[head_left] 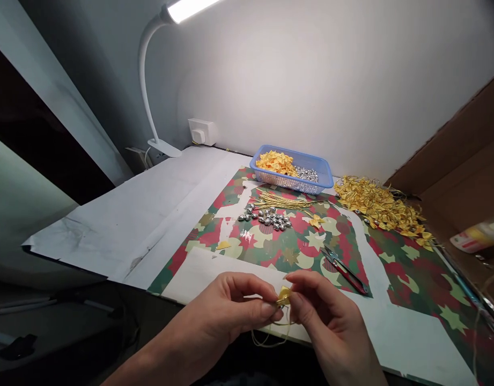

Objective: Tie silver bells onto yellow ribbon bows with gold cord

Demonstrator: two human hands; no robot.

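A small yellow ribbon bow [284,294] is pinched between my two hands near the table's front edge. My left hand [242,305] closes thumb and forefinger on its left side, where thin gold cord [266,343] runs out and loops below. On the right side, my right hand [327,311] grips the bow with thumb and fingertips. Part of the bow and cord is hidden by the fingers. Ahead on the patterned paper lie several silver bells [273,219], a bundle of gold cords [285,201] and a loose yellow bow [316,221].
Red-handled thread snips [345,271] rest right of centre. A blue basket [325,182] holds yellow bows and silver bells at the back. A pile of corded bows [379,206] sits at right, beside a cardboard box [456,155]. A lamp [144,80] is clamped at the back left.
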